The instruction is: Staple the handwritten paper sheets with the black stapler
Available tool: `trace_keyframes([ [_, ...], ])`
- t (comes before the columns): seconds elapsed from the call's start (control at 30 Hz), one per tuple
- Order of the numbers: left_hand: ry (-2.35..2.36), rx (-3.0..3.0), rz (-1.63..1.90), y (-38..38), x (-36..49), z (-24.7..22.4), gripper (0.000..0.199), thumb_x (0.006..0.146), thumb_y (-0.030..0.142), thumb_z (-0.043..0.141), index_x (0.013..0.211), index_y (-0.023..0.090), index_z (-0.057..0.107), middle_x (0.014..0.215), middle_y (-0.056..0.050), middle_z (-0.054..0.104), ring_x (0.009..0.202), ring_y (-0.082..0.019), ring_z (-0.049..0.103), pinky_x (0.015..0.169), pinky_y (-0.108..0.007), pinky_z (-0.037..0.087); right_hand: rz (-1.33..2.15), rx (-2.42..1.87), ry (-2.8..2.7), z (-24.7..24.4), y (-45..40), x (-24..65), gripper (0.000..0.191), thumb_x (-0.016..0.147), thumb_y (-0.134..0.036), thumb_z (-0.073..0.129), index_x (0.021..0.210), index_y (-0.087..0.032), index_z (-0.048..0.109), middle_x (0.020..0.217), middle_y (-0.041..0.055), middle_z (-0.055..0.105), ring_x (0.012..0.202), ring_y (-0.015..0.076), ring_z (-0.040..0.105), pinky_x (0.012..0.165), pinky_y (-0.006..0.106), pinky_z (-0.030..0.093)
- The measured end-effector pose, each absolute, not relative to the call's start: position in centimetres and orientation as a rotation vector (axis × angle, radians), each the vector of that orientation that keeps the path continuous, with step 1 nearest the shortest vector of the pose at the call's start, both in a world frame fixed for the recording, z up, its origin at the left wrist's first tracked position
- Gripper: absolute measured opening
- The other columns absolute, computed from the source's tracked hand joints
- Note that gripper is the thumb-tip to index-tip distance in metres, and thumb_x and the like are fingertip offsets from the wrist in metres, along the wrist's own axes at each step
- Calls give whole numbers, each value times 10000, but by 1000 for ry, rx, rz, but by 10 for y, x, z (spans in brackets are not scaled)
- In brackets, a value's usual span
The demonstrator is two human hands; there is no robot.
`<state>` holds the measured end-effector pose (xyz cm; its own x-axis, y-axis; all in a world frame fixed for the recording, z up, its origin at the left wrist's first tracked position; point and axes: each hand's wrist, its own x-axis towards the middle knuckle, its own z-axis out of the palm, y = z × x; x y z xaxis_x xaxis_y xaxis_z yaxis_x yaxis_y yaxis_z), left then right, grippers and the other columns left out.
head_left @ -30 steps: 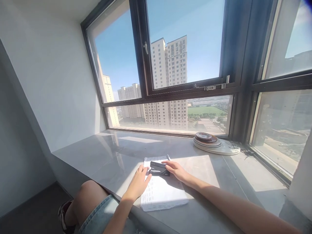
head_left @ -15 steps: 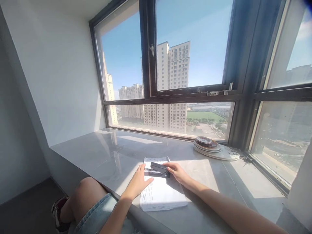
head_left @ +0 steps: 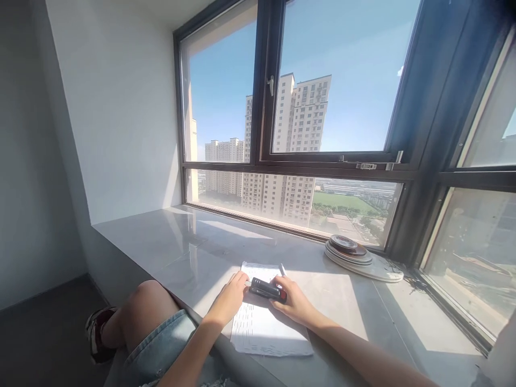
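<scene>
Sunlit and grey, the window ledge (head_left: 161, 239) runs below a dark-framed window (head_left: 258, 167), with a white wall (head_left: 121, 118) at its left end. A bent knee (head_left: 151, 294) and denim shorts (head_left: 163, 349) show beside its front edge.

The left hand (head_left: 228, 300) lies over the left border of the paper (head_left: 270, 333), fingers bunched at the end of a silvery strip (head_left: 248, 283); I cannot tell whether they pinch it or only touch it. Right of these fingertips, above the paper's far half, is the black stapler (head_left: 266, 290); whether it rests on the sheet is unclear. The right hand (head_left: 297, 302) grips its right end, thumb and fingers on opposite sides. What looks like a pen (head_left: 282, 268) lies by the paper's far right corner.

For good control, I would let the right hand steady the body, line the left fingers up with its length and place them clear of any closing part, where skin could be nipped.

Further right, stacked plates (head_left: 355, 257) sit near the ledge's back edge, with dark wires (head_left: 419, 286) beside them.
</scene>
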<state>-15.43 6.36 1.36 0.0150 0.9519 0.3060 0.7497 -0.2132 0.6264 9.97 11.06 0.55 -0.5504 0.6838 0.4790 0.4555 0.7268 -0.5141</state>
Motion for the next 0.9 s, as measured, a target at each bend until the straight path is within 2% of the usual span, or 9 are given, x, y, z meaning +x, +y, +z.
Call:
trace_keyframes([
  [0.1,1510,2145,1099,68,-156,13,268,953,120,509,1061,266,706,1170,-69,703,1112,-253,655,983,-324,449,425,-755,-2349,5,104,100,376,741,-48,616,1069,-231,610,964,19,639,932,219,601,758,300,478],
  [0.23,1358,1859,1331,70,-150,13,168,881,130,626,976,230,721,1089,-74,705,1070,-253,643,969,-327,467,353,-765,-2398,1,102,100,446,739,-10,585,1124,-232,544,1053,32,624,889,192,609,739,289,508],
  [0.3,1250,1539,1484,71,-142,11,189,834,185,734,1020,217,722,1105,-78,705,994,-231,651,925,-315,493,265,-754,-2408,-1,102,99,503,732,22,558,1166,-232,533,1135,51,630,950,200,628,793,310,541],
  [0.4,970,978,1583,72,-131,4,323,782,243,828,1071,195,693,1097,-81,709,911,-184,664,861,-279,510,74,-721,-2422,-4,103,98,707,705,81,514,1338,-235,522,1301,94,622,1112,234,642,920,363,569],
  [0.5,711,638,1428,74,-128,-2,176,825,232,770,955,155,680,949,-78,709,831,-169,676,771,-252,515,-185,-730,-2408,-11,106,99,842,655,114,503,1425,-224,543,1391,128,604,1223,284,623,1012,424,562],
  [0.57,636,542,1360,75,-129,-2,53,880,182,677,904,135,679,920,-96,716,815,-172,690,753,-253,527,-335,-750,-2397,-15,108,99,846,661,112,515,1437,-218,577,1412,141,602,1221,304,621,1007,449,568],
  [0.7,580,435,1368,74,-133,3,157,952,80,532,918,144,671,949,-113,737,870,-187,730,850,-283,563,-523,-736,-2423,-16,106,99,772,747,100,514,1439,-226,614,1407,143,615,1147,290,622,940,448,582],
  [0.8,611,350,1396,72,-133,6,188,975,48,518,991,162,666,968,-110,746,918,-191,745,924,-294,568,-595,-711,-2445,-13,103,97,733,766,99,505,1414,-221,626,1397,146,627,1119,287,624,933,456,580],
  [0.9,604,411,1394,70,-133,5,206,983,30,520,998,166,673,996,-119,754,953,-198,751,1003,-307,557,-493,-746,-2410,-11,102,96,750,720,100,508,1385,-226,626,1375,138,634,1132,295,632,942,456,579],
])
